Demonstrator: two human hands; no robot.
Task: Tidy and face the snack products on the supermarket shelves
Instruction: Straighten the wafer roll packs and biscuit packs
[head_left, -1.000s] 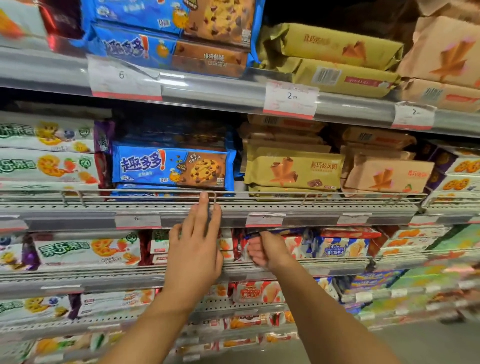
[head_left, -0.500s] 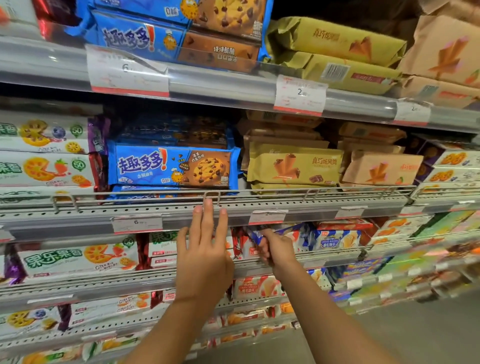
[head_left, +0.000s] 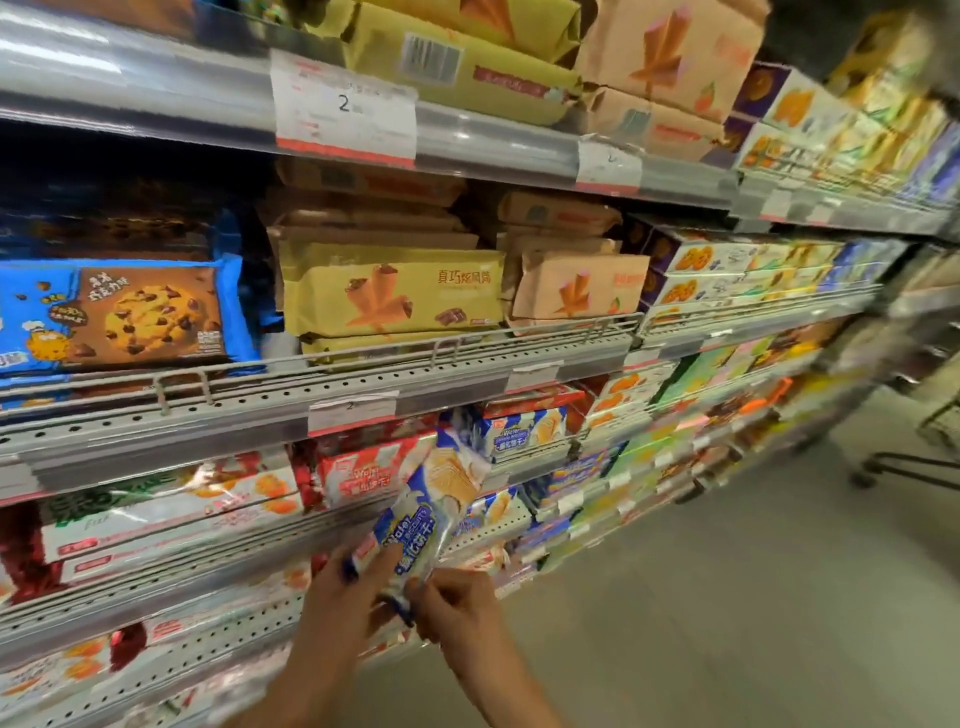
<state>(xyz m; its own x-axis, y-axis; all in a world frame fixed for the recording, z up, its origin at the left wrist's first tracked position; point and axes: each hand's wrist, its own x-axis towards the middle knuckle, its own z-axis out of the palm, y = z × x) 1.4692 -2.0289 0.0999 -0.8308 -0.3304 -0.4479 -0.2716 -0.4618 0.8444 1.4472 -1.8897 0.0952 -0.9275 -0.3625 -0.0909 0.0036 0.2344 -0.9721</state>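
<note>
Right now I have both hands on one blue-and-white wafer pack (head_left: 439, 512), off the shelf and tilted in front of the third shelf down. My right hand (head_left: 457, 605) pinches its near bottom corner; my left hand (head_left: 343, 597) holds its lower left edge, fingers partly blurred. Just behind sits a red wafer pack (head_left: 358, 475), and to the right another blue one (head_left: 524, 431). Farther up are yellow cone-wafer packs (head_left: 395, 296) and blue cookie packs (head_left: 119, 317).
</note>
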